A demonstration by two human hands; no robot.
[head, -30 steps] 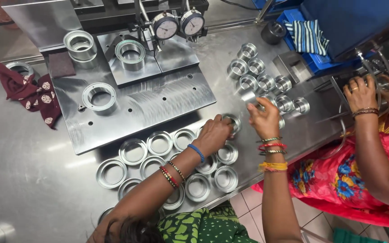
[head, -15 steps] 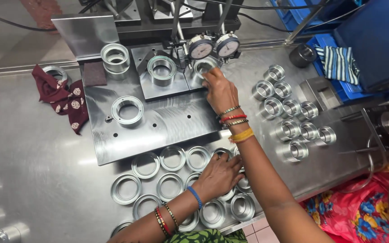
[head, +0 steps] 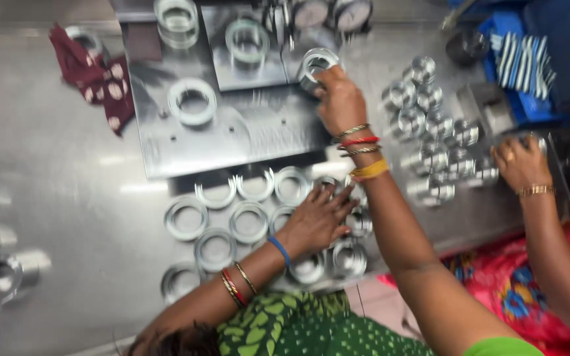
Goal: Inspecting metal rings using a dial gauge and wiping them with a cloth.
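Hands busy over a steel table (head: 54,198) full of metal rings.
Big grey plate (head: 232,132) sits at 12 o'clock; right hand (head: 341,102) pinches a shiny ring (head: 315,64) tight at its 2 o'clock corner, under the dial gauges (head: 331,13). Left hand (head: 318,217) lies spread flat on the loose rings (head: 232,217) at 6 o'clock, gripping nothing.
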